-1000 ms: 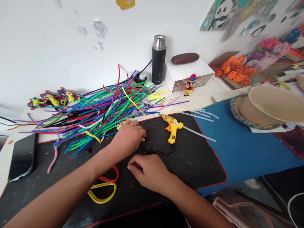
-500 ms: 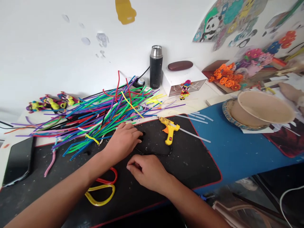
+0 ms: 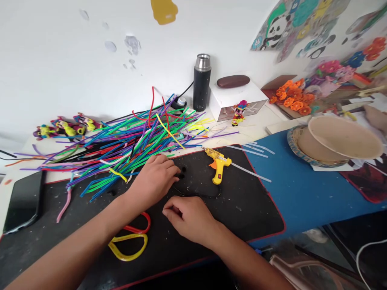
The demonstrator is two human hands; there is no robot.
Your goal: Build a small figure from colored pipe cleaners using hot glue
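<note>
My left hand point(image 3: 157, 176) rests palm down on the black mat point(image 3: 244, 209), fingers curled and pressed together. Just beyond its fingertips lie small black fuzzy bits point(image 3: 183, 170); whether it holds anything is hidden. Closer to me, my right hand point(image 3: 190, 219) is on its side, thumb closed against the bent fingers; what is inside, if anything, cannot be seen. A yellow hot glue gun point(image 3: 218, 165) with a clear stick in its back lies right of my left hand. Below my left forearm are scissors with red and yellow handles point(image 3: 128, 247), their blades hidden.
Loose colourful pipe cleaners point(image 3: 136, 141) spread behind my left hand. A phone point(image 3: 24, 201) lies far left, near small fuzzy figures point(image 3: 65, 128). A black flask point(image 3: 201, 86), a white box point(image 3: 242, 94) and one more figure point(image 3: 239, 112) stand behind. To the right are glue sticks point(image 3: 254, 151) and a bowl point(image 3: 341, 139).
The view has shifted slightly. More of the black bits shows beside my left fingertips. Both hands keep nearly the same place and shape.
</note>
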